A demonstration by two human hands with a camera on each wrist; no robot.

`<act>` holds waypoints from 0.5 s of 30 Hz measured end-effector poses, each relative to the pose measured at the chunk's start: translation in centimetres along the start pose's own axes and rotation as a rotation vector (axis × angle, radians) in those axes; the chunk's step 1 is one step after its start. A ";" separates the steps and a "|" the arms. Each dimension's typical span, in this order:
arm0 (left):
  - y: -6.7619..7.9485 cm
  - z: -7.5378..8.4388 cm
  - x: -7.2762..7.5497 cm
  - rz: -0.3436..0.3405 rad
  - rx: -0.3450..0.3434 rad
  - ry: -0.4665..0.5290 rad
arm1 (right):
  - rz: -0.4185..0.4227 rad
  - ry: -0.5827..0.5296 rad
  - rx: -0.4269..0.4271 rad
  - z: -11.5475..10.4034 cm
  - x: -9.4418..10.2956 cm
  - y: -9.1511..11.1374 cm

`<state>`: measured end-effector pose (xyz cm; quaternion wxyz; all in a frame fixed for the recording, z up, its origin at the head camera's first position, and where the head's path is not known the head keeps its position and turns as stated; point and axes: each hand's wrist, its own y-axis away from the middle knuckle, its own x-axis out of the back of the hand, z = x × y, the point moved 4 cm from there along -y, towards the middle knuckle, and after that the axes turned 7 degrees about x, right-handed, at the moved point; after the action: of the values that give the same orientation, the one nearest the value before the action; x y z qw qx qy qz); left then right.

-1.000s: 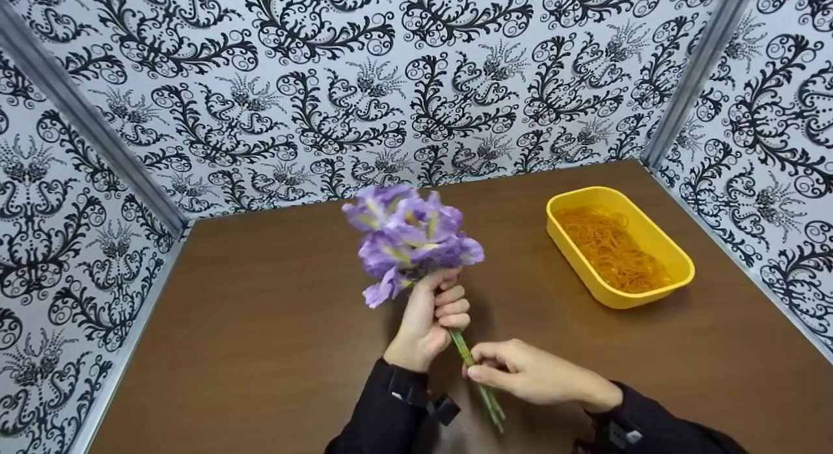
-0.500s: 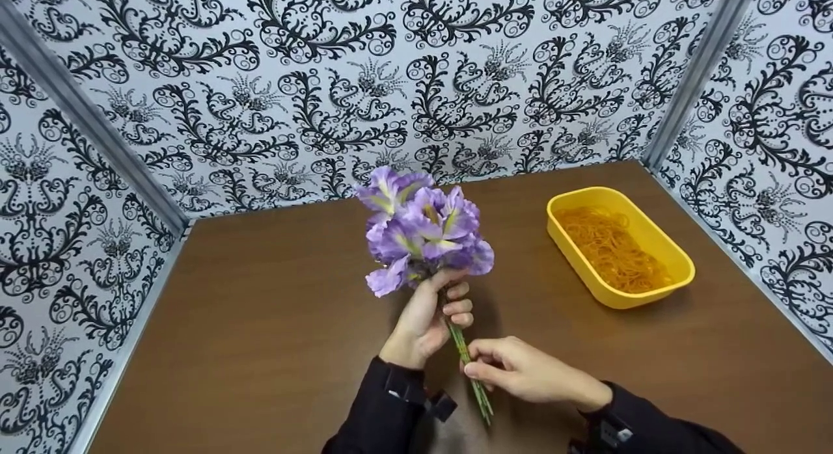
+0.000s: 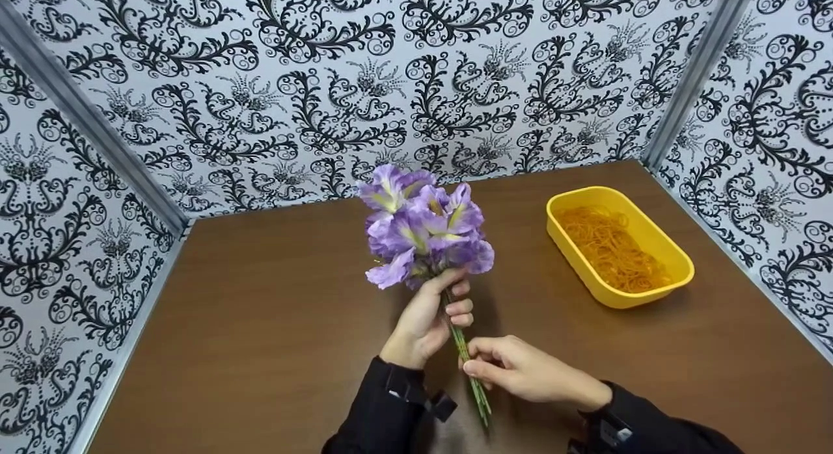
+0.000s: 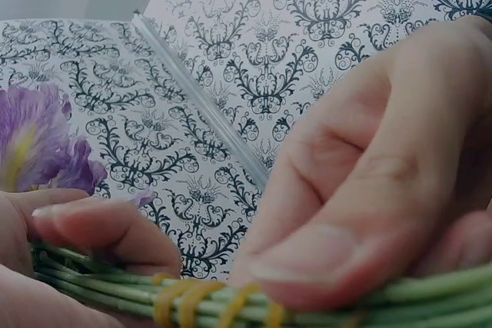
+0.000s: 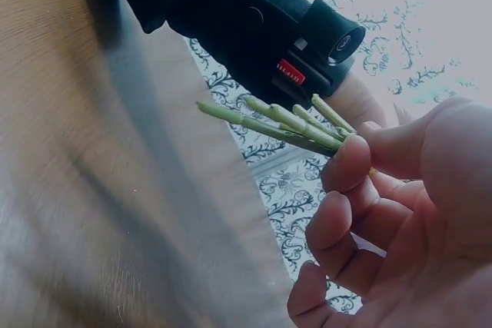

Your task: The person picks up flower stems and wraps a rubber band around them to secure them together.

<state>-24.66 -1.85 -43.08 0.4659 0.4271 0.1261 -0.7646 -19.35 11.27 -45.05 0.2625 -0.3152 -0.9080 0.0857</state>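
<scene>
A bunch of purple flowers (image 3: 423,226) with yellow-streaked petals is held up over the table, heads pointing away and stems slanting down to the right. My left hand (image 3: 426,320) grips the stems just below the blooms. Lower down, my right hand (image 3: 527,369) pinches the green stems between thumb and fingers. A yellow rubber band (image 4: 184,301) is wound several times around the stems, right beside the right thumb in the left wrist view. The cut stem ends (image 5: 269,117) stick out past the right fingertips in the right wrist view.
A yellow tub (image 3: 677,272) full of loose rubber bands (image 3: 605,246) stands on the brown table (image 3: 260,324) at the right. White panels with a black scroll pattern (image 3: 338,83) enclose the back and both sides.
The bouquet has tilted more upright, its blooms shifting up and slightly right and the stem ends slightly left. Both hands keep hold of the stems, the right moving a little left.
</scene>
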 end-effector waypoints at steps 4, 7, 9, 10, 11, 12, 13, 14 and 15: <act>0.0 -0.1 0.1 0.047 -0.014 -0.093 | 0.028 -0.006 -0.011 0.0 0.4 0.0; 0.1 0.0 0.0 0.057 -0.039 -0.200 | 0.055 0.000 -0.026 0.0 0.8 0.0; 0.2 0.2 0.0 0.082 -0.067 -0.296 | 0.076 0.005 -0.043 0.2 1.1 0.0; 0.2 0.3 0.0 0.094 -0.080 -0.347 | 0.088 0.008 -0.052 0.3 1.2 0.0; 0.2 0.3 0.0 0.110 -0.094 -0.405 | 0.103 0.016 -0.060 0.4 1.4 0.0; 0.2 0.4 0.1 0.124 -0.104 -0.460 | 0.119 0.027 -0.070 0.5 1.6 0.0; 0.2 0.5 0.2 0.142 -0.111 -0.511 | 0.134 0.040 -0.081 0.7 1.8 0.1; 0.2 0.5 0.3 0.158 -0.121 -0.567 | 0.151 0.059 -0.091 0.9 2.0 0.1; 0.2 0.6 0.4 0.169 -0.127 -0.616 | 0.164 0.076 -0.102 1.2 2.2 0.1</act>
<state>-24.88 -2.55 -43.02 0.5698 0.1544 -0.0094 -0.8071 -21.36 12.68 -45.14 0.2723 -0.4043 -0.8718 0.0486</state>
